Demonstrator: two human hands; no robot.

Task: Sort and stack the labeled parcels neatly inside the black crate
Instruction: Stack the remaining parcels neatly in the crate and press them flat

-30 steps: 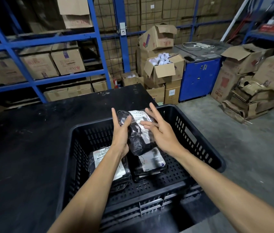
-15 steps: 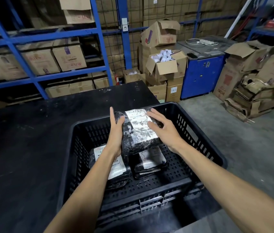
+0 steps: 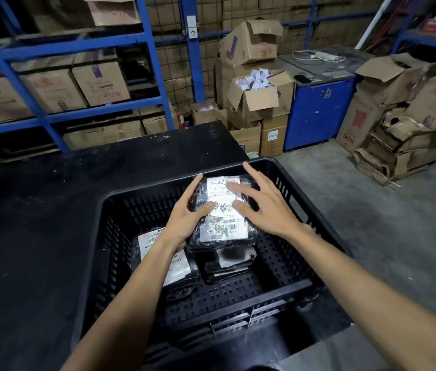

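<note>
Grip: left hand (image 3: 184,223) clasps top parcel (image 3: 222,212) edge; right hand (image 3: 262,207) spread flat (squaring stack) in black crate (image 3: 318,236).

The left forearm (image 3: 141,285) hides part of one parcel's label (image 3: 176,266); label print is too blurred to read.

Bare forearms, no sleeves, bare hands (image 3: 238,212)
</note>
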